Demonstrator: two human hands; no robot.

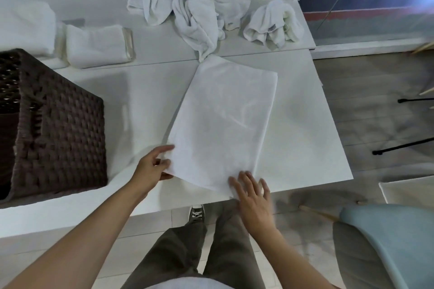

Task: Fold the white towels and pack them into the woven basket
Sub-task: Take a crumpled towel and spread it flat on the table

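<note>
Towel point(223, 122) lies flat on the counter point(305, 124), spread as a long rectangle running from the near edge toward the far right, skewed a little to the counter's edge. It looks already doubled once, so the smooth surface is probably there to give a clean crease for the next fold.

Left hand point(150, 166) is at the towel's near left corner, its fingers point(164, 149) loosely curled with the thumb and forefinger closing on the edge; the corner seems lifted slightly off the counter, likely so it can be carried over. Right hand point(253, 197) rests palm down on the near right corner, fingers point(246, 179) spread and flat, most likely pinning that end or smoothing it so the cloth does not slide while the other corner moves. It is somewhat blurred, so a firm press cannot be confirmed.

Basket point(56, 129) stands at the left, well apart from the towel, within easy reach for packing; its inside is too dark to tell what it holds. Behind it, at the far left, 2 folded towels point(96, 46) lie side by side. At the far middle and right, about 5 crumpled towels point(199, 21) wait in a loose heap, one tip just touching the flat towel's far corner. Most of the job seems still ahead.
</note>
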